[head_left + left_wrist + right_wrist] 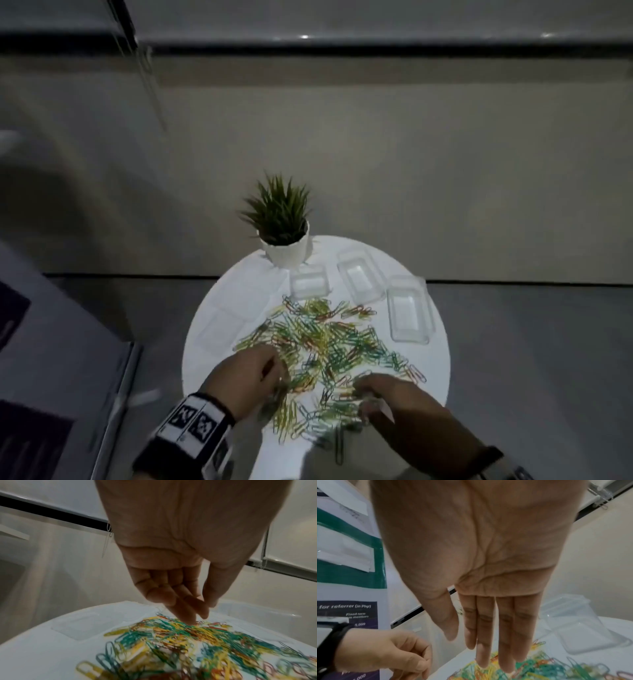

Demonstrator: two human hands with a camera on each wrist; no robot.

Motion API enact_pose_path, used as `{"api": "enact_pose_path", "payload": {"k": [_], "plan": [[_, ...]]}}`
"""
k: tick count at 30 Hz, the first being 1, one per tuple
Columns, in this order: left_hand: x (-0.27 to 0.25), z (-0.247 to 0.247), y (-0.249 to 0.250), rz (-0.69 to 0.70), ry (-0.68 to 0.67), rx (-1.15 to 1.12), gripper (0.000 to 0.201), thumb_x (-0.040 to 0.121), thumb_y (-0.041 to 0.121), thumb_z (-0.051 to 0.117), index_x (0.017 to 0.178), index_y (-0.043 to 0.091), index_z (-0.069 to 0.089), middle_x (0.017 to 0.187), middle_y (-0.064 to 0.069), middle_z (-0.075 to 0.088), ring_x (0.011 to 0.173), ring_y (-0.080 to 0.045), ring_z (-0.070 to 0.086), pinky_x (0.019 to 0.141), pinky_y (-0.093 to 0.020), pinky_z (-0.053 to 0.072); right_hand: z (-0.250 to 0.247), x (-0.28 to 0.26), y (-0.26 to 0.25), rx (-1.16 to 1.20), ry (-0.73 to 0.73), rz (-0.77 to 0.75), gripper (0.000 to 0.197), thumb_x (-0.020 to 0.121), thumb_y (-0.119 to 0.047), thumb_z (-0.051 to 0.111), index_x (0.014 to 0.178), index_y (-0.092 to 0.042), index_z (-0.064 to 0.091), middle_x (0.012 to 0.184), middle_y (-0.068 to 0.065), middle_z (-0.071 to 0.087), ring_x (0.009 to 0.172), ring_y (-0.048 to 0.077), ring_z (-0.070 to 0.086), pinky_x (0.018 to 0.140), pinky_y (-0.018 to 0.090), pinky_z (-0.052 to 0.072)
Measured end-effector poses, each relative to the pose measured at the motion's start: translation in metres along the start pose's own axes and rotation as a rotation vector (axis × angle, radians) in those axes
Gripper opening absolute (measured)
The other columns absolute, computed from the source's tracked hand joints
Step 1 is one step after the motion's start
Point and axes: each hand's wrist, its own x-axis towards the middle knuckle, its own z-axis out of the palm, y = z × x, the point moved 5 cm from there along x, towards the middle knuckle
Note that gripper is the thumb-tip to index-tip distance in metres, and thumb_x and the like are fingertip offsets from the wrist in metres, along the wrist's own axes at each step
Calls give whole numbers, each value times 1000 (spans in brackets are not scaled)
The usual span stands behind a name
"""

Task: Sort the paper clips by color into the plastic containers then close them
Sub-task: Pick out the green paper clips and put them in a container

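Observation:
A heap of green, yellow, red and blue paper clips (329, 346) is spread over the middle of a round white table (212, 363). Three clear plastic containers stand open behind it: one (310, 284) by the plant, one (359, 275) in the middle, one (409, 313) at the right. My left hand (277, 380) reaches down into the near left of the heap (171, 635); its fingers (187, 618) touch the clips, with the thumb close beside them and no clip visibly held. My right hand (366, 401) hovers over the near right clips with fingers (505, 655) straight and nothing in it.
A small potted plant (281, 219) stands at the table's back edge. Flat clear lids (222, 320) lie on the left part of the table. A printed board (51, 342) stands close on the left. A wall rises behind the table, grey floor around it.

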Motion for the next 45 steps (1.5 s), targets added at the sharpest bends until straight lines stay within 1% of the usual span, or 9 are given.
{"api": "enact_pose_path", "payload": {"k": [3, 11, 15, 20, 23, 30, 37, 42, 45], "plan": [[-9, 23, 1, 56, 22, 39, 14, 94, 36, 49, 81, 32, 53, 81, 9, 61, 76, -11, 58, 70, -29, 48, 19, 5, -1, -42, 3, 13, 23, 98, -29, 43, 115, -26, 59, 112, -8, 61, 102, 9, 57, 87, 25, 45], [-53, 58, 19, 121, 56, 123, 11, 87, 28, 60, 95, 27, 67, 97, 7, 69, 92, -16, 63, 82, -34, 54, 60, -10, -4, -76, 111, 205, 16, 92, -14, 44, 80, -9, 52, 86, 9, 60, 78, 22, 53, 64, 28, 41], [-62, 64, 41, 176, 91, 230, 16, 86, 26, 58, 97, 28, 70, 101, 8, 68, 95, -16, 63, 80, -30, 53, 87, -15, -5, -148, 105, 308, 14, 91, -19, 51, 79, -14, 48, 90, 7, 57, 85, 23, 56, 69, 28, 41], [-51, 70, 57, 240, 125, 303, 16, 89, 25, 58, 103, 26, 67, 109, 6, 62, 101, -17, 58, 80, -31, 49, 97, -11, 1, -109, 203, 365, 31, 91, -37, 56, 107, -10, 56, 111, 8, 63, 103, 26, 61, 78, 31, 45], [-45, 75, 56, 250, 108, 315, 16, 90, 26, 59, 104, 25, 66, 110, 3, 58, 104, -19, 55, 83, -34, 50, 99, 0, 0, -105, 210, 372, 28, 93, -30, 57, 110, -8, 55, 114, 9, 62, 106, 26, 61, 78, 30, 46], [-39, 91, 39, 283, 69, 238, 14, 91, 33, 59, 102, 24, 61, 109, 3, 55, 113, -18, 45, 88, -37, 47, 99, 13, 8, -92, 186, 417, 5, 86, -9, 52, 82, -12, 53, 96, 9, 64, 85, 26, 61, 65, 26, 41], [-37, 92, 44, 420, 145, 400, 20, 93, 31, 48, 106, 23, 61, 108, 4, 55, 106, -17, 45, 76, -31, 43, 99, 17, 16, -85, 178, 361, 4, 81, -9, 52, 81, -13, 51, 88, 5, 58, 77, 22, 52, 65, 27, 40], [-33, 77, 26, 250, 229, -338, 12, 87, 12, 57, 84, 24, 57, 80, 8, 57, 74, -9, 54, 69, -25, 48, 87, 9, 23, 211, 274, 206, 14, 90, -6, 44, 94, -17, 51, 84, 8, 62, 77, 24, 58, 67, 30, 43], [-34, 74, 20, 135, 158, -775, 13, 92, 3, 53, 98, 15, 54, 77, -1, 54, 60, -5, 55, 54, -16, 46, 73, 4, 31, 475, 331, 184, 15, 95, -7, 42, 100, -12, 55, 73, 9, 59, 70, 28, 61, 65, 29, 50]]}}
